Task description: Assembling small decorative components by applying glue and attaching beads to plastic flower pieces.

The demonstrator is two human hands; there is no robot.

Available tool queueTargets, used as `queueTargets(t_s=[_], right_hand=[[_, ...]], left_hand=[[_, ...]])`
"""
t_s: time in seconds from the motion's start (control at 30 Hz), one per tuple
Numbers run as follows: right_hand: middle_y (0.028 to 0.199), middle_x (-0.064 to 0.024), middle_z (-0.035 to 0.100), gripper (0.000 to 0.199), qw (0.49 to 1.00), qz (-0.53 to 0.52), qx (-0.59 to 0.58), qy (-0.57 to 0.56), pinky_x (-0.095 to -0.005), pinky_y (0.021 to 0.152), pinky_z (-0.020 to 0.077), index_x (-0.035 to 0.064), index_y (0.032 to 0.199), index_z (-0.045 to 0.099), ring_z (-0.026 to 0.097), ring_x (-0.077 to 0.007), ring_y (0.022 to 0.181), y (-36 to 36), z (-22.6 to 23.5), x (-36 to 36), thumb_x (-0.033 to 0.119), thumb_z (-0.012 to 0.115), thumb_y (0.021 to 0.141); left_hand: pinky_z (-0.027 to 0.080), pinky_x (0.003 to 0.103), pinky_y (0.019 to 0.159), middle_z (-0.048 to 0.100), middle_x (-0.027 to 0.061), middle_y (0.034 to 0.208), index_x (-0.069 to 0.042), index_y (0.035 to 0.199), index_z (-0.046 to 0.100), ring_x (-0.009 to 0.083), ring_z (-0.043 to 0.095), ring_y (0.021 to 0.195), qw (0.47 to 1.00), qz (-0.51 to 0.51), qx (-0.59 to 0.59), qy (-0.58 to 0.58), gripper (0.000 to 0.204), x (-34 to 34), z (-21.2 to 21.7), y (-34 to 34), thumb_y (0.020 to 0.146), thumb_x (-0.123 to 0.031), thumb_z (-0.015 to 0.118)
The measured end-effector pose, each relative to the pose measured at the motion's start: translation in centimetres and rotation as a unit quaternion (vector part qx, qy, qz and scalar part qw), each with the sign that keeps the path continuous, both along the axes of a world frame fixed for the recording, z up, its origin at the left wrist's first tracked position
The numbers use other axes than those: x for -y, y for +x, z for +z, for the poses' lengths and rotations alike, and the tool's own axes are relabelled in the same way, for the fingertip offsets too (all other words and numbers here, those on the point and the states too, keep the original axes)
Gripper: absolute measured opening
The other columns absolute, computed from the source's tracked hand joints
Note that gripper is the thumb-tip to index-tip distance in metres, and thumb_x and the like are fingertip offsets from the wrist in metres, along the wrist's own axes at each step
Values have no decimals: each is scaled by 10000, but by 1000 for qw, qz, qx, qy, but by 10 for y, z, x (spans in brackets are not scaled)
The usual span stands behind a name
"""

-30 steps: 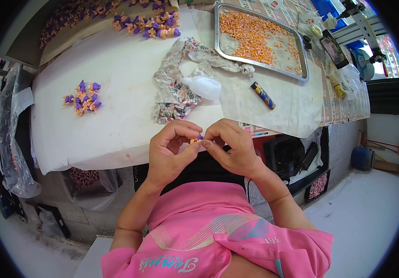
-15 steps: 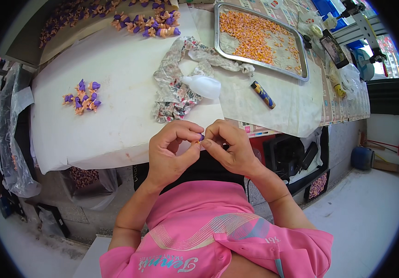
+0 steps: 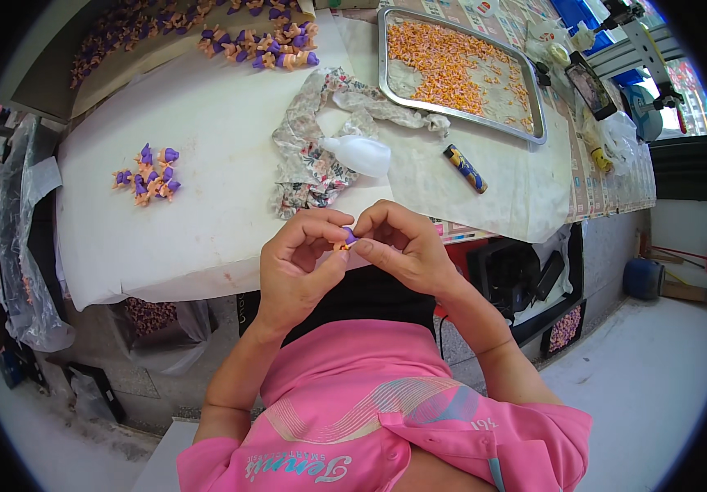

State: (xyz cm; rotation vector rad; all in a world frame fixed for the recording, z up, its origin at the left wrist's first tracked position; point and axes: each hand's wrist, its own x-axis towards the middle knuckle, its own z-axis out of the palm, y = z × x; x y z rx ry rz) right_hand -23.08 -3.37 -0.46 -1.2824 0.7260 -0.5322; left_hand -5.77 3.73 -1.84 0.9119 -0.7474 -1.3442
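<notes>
Between my hands, just past the table's front edge, is a small purple and peach toy figurine [image 3: 348, 238]. The thumb and fingers of my left hand [image 3: 300, 262] pinch its peach side. My right hand [image 3: 407, 246] closes on the purple side with thumb and forefinger. Fingers cover much of the figurine. On the white table cover [image 3: 198, 230], to the left, lies a small group of similar purple and peach figurines [image 3: 148, 175]. Beyond my hands, a translucent white squeeze bottle [image 3: 359, 154] lies on a crumpled floral cloth [image 3: 304, 164].
A metal tray [image 3: 466, 112] of small orange and pink pieces stands at the far right. Nearer lies a dark printed cylinder [image 3: 464, 169]. More figurines [image 3: 263, 41] are heaped at the back left. A phone [image 3: 591, 86] sits on a stand at right.
The figurine has turned and shifted slightly left, showing more of its purple part. My right hand's fingers have moved up and left around it. The things on the table stay put.
</notes>
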Motion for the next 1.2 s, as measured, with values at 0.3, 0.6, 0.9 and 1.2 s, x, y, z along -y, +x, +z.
queueTargets(t_s=[0.3, 0.6, 0.9, 1.2], right_hand=[[910, -17, 596, 149, 998, -12, -40, -49, -204, 681, 480, -8, 1002, 594, 572, -55, 790, 3, 3, -5, 74, 664, 899], [846, -50, 612, 126, 949, -103, -93, -284, -224, 604, 451, 2, 943, 638, 568, -88, 680, -11, 23, 18, 40, 698, 839], [1105, -100, 605, 316, 848, -162, -193, -466, -380, 863, 444, 45, 1093, 622, 539, -274, 1062, -17, 20, 75, 119, 718, 802], [1003, -103, 602, 399, 855, -122, -246, -440, -394, 863, 383, 51, 1099, 609, 522, -302, 971, -14, 30, 75, 237, 753, 776]], left_hand=[[468, 292, 891, 597, 122, 1083, -1, 944, 619, 150, 578, 990, 996, 8, 77, -41, 179, -3, 1, 3, 799, 103, 601], [486, 273, 816, 620, 103, 1062, -3, 921, 626, 133, 589, 931, 912, 204, 354, -19, 119, 17, 12, 75, 822, 60, 604], [408, 394, 951, 612, 109, 1102, -42, 961, 651, 291, 511, 1079, 602, 306, 737, -39, 238, 25, 16, 111, 740, 44, 655], [353, 406, 1021, 543, 132, 1227, -68, 1086, 634, 315, 469, 1170, 631, 239, 731, -104, 373, 98, 62, 100, 723, 17, 632]])
